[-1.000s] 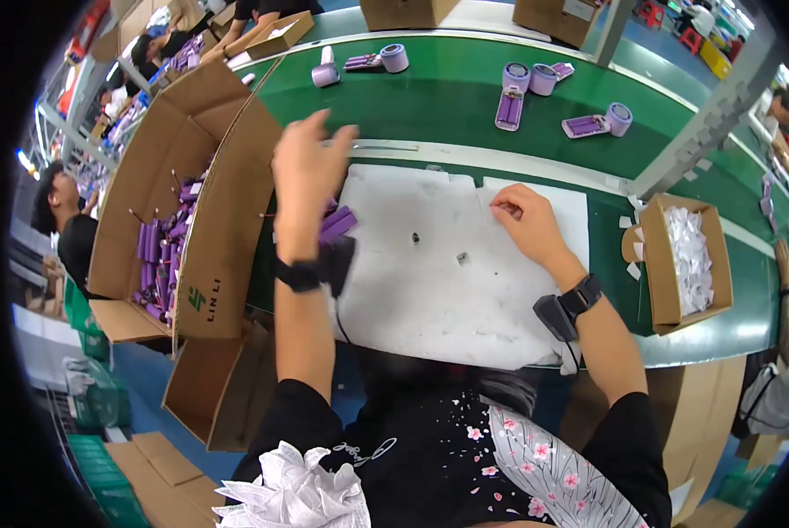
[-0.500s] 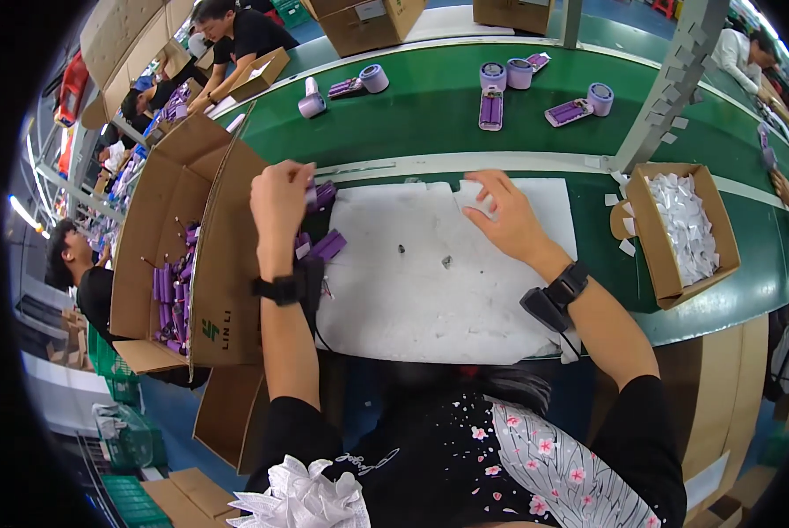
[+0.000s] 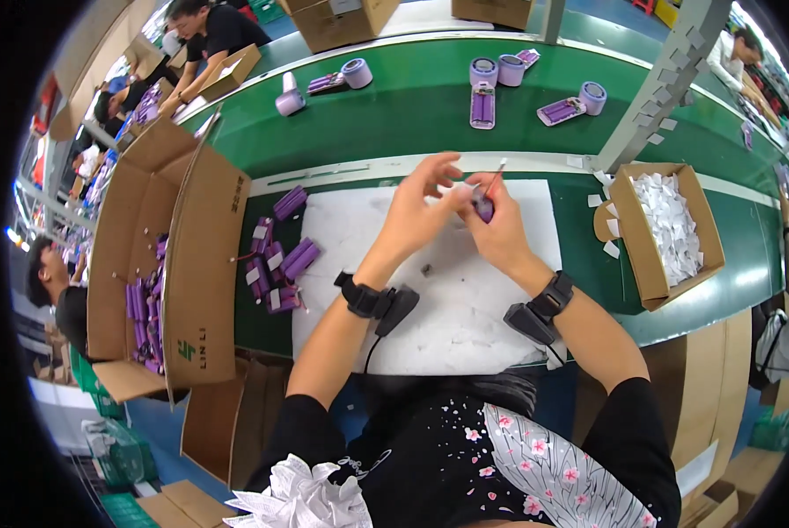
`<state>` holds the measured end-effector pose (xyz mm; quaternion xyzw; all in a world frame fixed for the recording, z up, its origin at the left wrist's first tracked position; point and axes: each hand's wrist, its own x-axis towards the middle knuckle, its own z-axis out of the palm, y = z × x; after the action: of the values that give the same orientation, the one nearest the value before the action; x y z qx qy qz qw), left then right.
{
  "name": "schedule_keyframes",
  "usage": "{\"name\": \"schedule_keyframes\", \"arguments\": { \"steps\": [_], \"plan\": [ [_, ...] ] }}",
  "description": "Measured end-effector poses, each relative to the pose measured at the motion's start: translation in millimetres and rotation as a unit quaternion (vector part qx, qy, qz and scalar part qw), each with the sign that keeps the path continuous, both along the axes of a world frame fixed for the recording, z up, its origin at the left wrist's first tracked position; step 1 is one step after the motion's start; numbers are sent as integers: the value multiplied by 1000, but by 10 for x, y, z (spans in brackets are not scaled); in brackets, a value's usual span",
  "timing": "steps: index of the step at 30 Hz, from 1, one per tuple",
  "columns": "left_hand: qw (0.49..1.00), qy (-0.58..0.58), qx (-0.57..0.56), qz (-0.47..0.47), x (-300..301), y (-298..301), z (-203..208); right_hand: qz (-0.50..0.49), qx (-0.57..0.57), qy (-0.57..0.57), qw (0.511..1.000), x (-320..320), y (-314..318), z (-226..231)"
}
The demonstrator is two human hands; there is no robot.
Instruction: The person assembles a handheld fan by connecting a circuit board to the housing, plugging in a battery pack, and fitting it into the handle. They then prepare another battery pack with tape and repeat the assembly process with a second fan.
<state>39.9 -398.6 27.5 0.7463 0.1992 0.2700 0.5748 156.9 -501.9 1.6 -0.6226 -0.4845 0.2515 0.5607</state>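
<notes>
Just above frame centre: right hand (image 3: 503, 233) is grasping purple battery pack (image 3: 484, 209) | left hand (image 3: 416, 214) is working beside it, grip indeterminable | step: apparently handling wired end | next move: seemingly requiring steady right-hand hold

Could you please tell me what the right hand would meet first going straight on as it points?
Probably the left hand, which appears just ahead of the right hand, though depth is unclear.

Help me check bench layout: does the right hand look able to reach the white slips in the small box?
Probably yes: the white slips lie uncovered in the small box, and no barrier shows between. The right hand holds a purple piece, though, so may need freeing first.
</notes>
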Motion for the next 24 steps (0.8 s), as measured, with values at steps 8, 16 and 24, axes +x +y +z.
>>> {"name": "schedule_keyframes", "arguments": {
  "steps": [8,16,24],
  "plan": [
    [991,43,66,-103,-48,-45,-63,-6,99,172,980,3,46,-192],
    [995,17,54,-83,-13,-147,-142,23,77,149,986,12,-52,-85],
    [984,-62,-166,-27,-5,-135,-177,-48,7,23,999,82,-94,40]
  ]
}}
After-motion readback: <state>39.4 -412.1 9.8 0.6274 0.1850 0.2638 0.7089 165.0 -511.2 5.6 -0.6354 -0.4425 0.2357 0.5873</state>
